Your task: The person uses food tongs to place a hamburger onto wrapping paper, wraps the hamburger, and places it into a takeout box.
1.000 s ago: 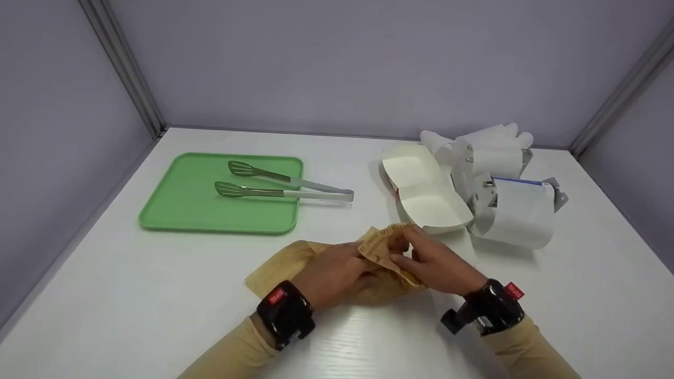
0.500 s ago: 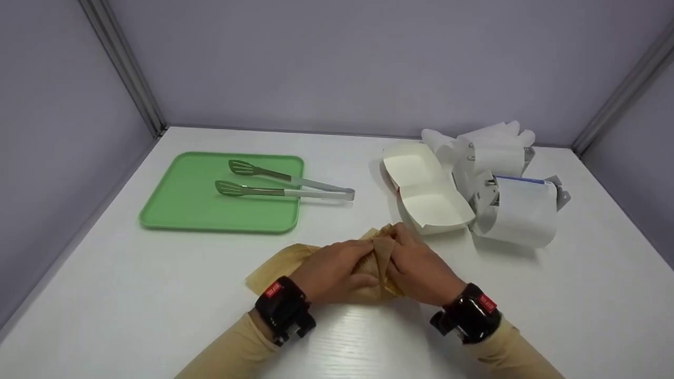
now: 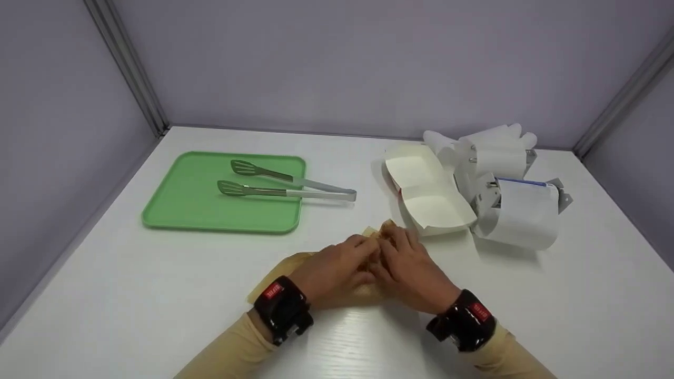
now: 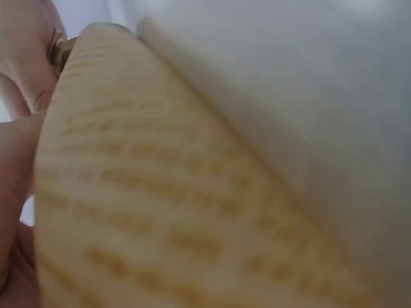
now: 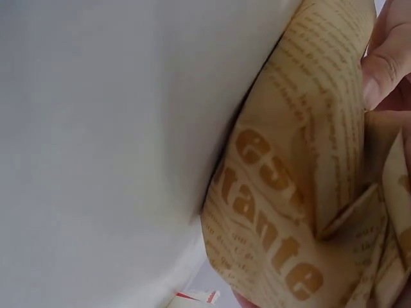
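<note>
Brown wrapping paper (image 3: 279,271) printed with darker lettering lies at the front middle of the table, folded into a bundle. What it encloses is hidden. My left hand (image 3: 334,273) holds the bundle from the left, its fingers bent over the top. From the right, my right hand (image 3: 416,271) grips the paper's gathered end, and the two hands' fingertips meet. Creased folds of the printed paper (image 5: 276,212) show in the right wrist view, with a thumb beside them. A smooth stretch of the same paper (image 4: 160,167) fills much of the left wrist view.
A green tray (image 3: 221,216) stands at the back left, with metal tongs (image 3: 321,189) lying across its right edge. An opened white paper box (image 3: 437,205) sits beyond my right hand. Beside it are white rolls on metal holders (image 3: 526,210) and white gloves (image 3: 489,134).
My right hand has moved left and closed in on my left hand. The paper flap it held up is folded down onto the bundle, and both hands now press together there.
</note>
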`<state>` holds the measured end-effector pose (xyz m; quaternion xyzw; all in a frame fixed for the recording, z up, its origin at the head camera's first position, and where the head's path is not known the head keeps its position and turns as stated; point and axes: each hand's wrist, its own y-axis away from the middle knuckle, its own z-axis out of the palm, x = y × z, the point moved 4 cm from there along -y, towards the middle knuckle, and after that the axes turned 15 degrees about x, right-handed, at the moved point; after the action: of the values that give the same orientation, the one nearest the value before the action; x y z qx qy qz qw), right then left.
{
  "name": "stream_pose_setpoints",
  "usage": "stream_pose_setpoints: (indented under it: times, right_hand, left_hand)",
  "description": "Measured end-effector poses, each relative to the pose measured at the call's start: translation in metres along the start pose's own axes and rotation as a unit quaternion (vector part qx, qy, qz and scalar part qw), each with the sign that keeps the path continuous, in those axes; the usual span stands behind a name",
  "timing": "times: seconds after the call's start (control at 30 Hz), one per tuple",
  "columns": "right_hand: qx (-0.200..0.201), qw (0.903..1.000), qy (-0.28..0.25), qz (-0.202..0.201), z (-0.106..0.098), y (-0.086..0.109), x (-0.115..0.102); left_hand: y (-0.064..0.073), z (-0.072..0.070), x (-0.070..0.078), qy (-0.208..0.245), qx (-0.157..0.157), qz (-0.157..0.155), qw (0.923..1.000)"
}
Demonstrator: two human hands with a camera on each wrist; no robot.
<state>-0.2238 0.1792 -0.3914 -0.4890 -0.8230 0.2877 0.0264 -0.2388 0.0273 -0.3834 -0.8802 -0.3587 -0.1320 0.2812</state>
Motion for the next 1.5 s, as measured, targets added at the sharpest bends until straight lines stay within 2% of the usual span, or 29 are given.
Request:
stream_pose_setpoints:
  times: [0.13, 0.23, 0.33, 0.53, 0.67, 0.77, 0.9, 1.07, 1.33, 1.4, 1.5]
  right_hand:
    - [-0.035, 0.9974, -0.051, 0.039, 0.003, 0.000, 0.001]
    - [-0.056, 0.9936, -0.081, 0.056, 0.004, -0.001, 0.002]
    - [-0.072, 0.9917, -0.090, 0.058, 0.005, -0.001, 0.003]
    - [-0.075, 0.9902, -0.103, 0.058, 0.004, -0.002, 0.003]
    - [-0.073, 0.9884, -0.116, 0.065, 0.003, -0.002, 0.003]
    - [-0.065, 0.9909, -0.108, 0.047, 0.002, -0.001, 0.002]
    - [-0.049, 0.9961, -0.073, 0.003, 0.001, 0.001, -0.002]
    - [-0.045, 0.9978, -0.033, -0.035, 0.002, 0.002, -0.005]
    - [-0.051, 0.9986, -0.002, -0.016, 0.003, 0.003, -0.007]
    - [-0.050, 0.9987, 0.004, -0.008, 0.003, 0.003, -0.007]
    - [-0.053, 0.9985, 0.010, 0.008, 0.003, 0.003, -0.006]
  left_hand:
    - [-0.001, -0.003, -0.002, 0.004, -0.002, 0.001, 1.0000]
    - [-0.001, -0.006, -0.004, -0.004, 0.001, -0.016, 0.9999]
    - [-0.002, -0.009, -0.005, -0.012, 0.013, -0.036, 0.9992]
    - [-0.003, -0.011, -0.007, 0.017, 0.062, -0.071, 0.9954]
    - [-0.002, -0.013, -0.008, 0.050, 0.067, -0.097, 0.9918]
    - [-0.002, -0.015, -0.008, 0.046, 0.062, -0.102, 0.9917]
    - [-0.001, -0.016, -0.010, 0.029, 0.052, -0.100, 0.9932]
    - [0.001, -0.018, -0.014, 0.011, 0.042, -0.103, 0.9937]
    - [0.002, -0.035, -0.028, -0.045, 0.057, -0.113, 0.9909]
    - [0.003, -0.042, -0.035, -0.060, 0.057, -0.130, 0.9880]
    - [0.005, -0.053, -0.046, -0.070, 0.035, -0.171, 0.9821]
